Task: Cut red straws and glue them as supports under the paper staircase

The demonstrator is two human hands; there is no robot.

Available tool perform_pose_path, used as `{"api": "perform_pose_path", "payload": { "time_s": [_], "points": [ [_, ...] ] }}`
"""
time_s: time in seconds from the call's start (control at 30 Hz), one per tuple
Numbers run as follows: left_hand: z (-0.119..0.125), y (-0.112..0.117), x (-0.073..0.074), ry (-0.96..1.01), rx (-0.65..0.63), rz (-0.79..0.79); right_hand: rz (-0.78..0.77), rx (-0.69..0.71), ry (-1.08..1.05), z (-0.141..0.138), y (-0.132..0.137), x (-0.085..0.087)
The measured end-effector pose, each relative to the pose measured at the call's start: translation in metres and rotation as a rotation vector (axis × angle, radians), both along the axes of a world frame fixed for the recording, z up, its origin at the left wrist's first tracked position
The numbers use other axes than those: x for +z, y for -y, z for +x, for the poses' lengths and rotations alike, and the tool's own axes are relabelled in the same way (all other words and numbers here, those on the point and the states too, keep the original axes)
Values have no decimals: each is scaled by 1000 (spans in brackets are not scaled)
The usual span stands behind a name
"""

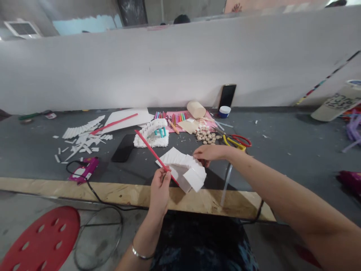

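Note:
Between the thumb and fingers of my left hand (pixel 160 186) is a thin red stick (pixel 149 146), slanting up to the left across a white piece. That piece is a curved, fan-like white paper structure (pixel 179 158) of overlapping flat strips, tilted over the table's front edge. My right hand (pixel 210 153) is closed at its upper right edge; some fingertips are hidden behind it. Just beyond, a textured white arch-shaped model (pixel 152 137) with small teal parts stands on the table. Scissors (pixel 235 142) with red and yellow handles lie right of the beige pebble-like pieces (pixel 207 135).
White cut strips (pixel 87 141) and a second red stick (pixel 115 123) lie left. A dark phone (pixel 123 148) and a purple box (pixel 84 170) with a black cable are nearer. Behind are markers (pixel 176 118), a blue jar (pixel 224 111) and a leaning phone (pixel 227 96). A red stool (pixel 47 237) stands lower left.

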State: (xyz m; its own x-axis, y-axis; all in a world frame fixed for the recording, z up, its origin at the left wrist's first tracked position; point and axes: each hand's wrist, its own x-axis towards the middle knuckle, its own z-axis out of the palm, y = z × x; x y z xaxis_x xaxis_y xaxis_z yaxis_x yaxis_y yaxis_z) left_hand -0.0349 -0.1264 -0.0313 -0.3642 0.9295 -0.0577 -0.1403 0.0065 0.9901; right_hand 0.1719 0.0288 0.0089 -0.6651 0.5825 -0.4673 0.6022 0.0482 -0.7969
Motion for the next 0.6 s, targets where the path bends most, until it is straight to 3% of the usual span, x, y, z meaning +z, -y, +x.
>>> {"api": "perform_pose_path", "payload": {
  "time_s": [0.13, 0.27, 0.43, 0.6],
  "points": [
    [3, -14, -4, -40, -59, 59, 3, -39, -15, 21, 25, -1],
    [3, -43, 1, -48, -146, 90, -33, -165, -135, 41, 32, -12],
    [5, -98, 12, -27, -277, 128, -35, -379, -244, 49, 20, -24],
    [5, -149, 16, -83, -354, 147, -70, -516, -303, 41, -1, -21]
  ]
}}
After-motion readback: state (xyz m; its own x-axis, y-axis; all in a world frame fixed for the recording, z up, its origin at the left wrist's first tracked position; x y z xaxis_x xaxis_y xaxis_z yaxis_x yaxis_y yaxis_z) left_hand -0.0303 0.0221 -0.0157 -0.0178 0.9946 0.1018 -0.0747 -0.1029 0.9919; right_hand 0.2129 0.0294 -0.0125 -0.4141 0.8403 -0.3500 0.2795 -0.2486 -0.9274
